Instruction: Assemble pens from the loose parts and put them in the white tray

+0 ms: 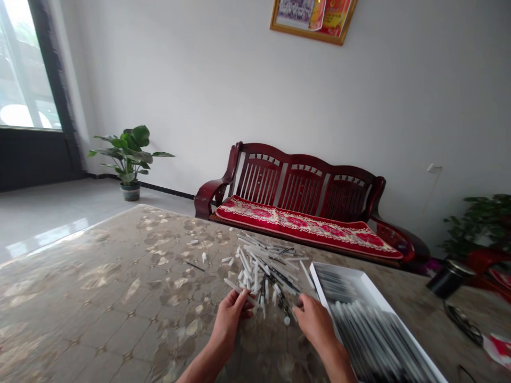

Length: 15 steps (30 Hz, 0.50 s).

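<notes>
My left hand [234,313] is closed around a slim, whitish translucent pen barrel [232,285], which slants out past the thumb toward the upper left. My right hand [313,315] sits at the right edge of the pile with its fingers curled together; whatever they hold is too small or hidden to make out. Between and beyond both hands spreads a loose pile of pen parts [255,266], with white tubes, short white caps and thin dark pieces. Just right of my right hand, a white box [383,298] contains rows of dark-and-clear pens [371,332].
A patterned cloth [99,287] covers the table. One thin black stick [195,266] and a few white pieces lie left of the pile. At the right stand a black cylinder [451,277] and a coiled cable [463,322]. A red wooden bench [303,186] is behind the table.
</notes>
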Each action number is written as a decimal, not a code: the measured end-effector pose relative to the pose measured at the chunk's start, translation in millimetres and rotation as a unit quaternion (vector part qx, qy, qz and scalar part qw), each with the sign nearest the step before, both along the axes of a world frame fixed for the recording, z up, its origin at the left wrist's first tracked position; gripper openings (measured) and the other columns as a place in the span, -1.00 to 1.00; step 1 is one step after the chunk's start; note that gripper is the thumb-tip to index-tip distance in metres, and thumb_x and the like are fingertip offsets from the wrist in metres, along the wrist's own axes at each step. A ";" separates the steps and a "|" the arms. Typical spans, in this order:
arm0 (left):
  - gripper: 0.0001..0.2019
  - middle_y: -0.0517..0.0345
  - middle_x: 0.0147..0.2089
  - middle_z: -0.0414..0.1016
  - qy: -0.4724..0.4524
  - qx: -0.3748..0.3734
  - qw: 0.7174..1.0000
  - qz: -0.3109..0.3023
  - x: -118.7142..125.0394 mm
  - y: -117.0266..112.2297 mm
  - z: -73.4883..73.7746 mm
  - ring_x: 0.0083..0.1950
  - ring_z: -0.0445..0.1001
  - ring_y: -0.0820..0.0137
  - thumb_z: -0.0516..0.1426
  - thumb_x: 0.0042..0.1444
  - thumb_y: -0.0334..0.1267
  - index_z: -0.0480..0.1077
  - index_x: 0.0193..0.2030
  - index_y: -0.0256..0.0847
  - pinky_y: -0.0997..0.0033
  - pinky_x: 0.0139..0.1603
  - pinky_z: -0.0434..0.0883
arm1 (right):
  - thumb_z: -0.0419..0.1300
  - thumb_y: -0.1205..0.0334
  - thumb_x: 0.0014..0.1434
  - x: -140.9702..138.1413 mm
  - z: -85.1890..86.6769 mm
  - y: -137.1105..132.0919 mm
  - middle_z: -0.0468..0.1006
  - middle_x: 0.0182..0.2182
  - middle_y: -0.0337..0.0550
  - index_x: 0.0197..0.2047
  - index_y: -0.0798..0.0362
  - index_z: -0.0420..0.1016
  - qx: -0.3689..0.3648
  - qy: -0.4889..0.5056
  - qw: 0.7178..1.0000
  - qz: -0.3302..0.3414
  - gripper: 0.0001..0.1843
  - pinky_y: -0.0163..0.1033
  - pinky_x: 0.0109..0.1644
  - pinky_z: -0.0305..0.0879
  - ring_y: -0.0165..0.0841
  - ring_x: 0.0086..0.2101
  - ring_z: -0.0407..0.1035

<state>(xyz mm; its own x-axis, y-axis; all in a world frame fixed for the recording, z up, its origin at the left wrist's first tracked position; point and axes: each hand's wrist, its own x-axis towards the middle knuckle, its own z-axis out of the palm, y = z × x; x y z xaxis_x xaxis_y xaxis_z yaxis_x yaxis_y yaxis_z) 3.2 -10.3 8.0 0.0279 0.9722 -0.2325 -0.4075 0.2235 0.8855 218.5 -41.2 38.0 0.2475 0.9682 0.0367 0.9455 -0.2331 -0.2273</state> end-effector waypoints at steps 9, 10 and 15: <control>-0.52 0.09 -0.31 0.63 -0.048 -0.010 0.999 0.018 -1.8 1.1 -3.2 -0.36 0.57 0.36 0.35 -0.25 0.13 0.47 -0.33 -0.22 0.46 -0.41 0.46 | 0.06 0.45 0.15 -7.0 0.8 6.9 0.65 -0.23 0.12 -0.22 0.13 0.59 -0.073 -0.123 0.989 0.029 -0.73 -0.25 -0.25 0.28 -0.14 -0.18 0.56; -0.50 0.08 -0.30 0.64 -0.052 -0.008 0.998 0.022 -2.0 1.8 -4.6 -0.35 0.58 0.35 0.35 -0.26 0.13 0.47 -0.30 -0.22 0.45 -0.39 0.47 | 0.05 0.47 0.14 -7.7 2.2 7.2 0.65 -0.24 0.13 -0.24 0.13 0.60 -0.074 -0.124 0.989 0.031 -0.72 -0.25 -0.26 0.27 -0.14 -0.19 0.56; -0.52 0.07 -0.28 0.64 -0.089 -0.008 0.995 0.042 -1.8 4.2 -10.1 -0.33 0.60 0.35 0.38 -0.22 0.05 0.43 -0.24 -0.22 0.43 -0.35 0.52 | 0.04 0.45 0.18 -8.3 4.6 0.7 0.66 -0.26 0.10 -0.19 0.14 0.56 -0.052 -0.115 0.991 0.032 -0.73 -0.26 -0.28 0.25 -0.14 -0.21 0.56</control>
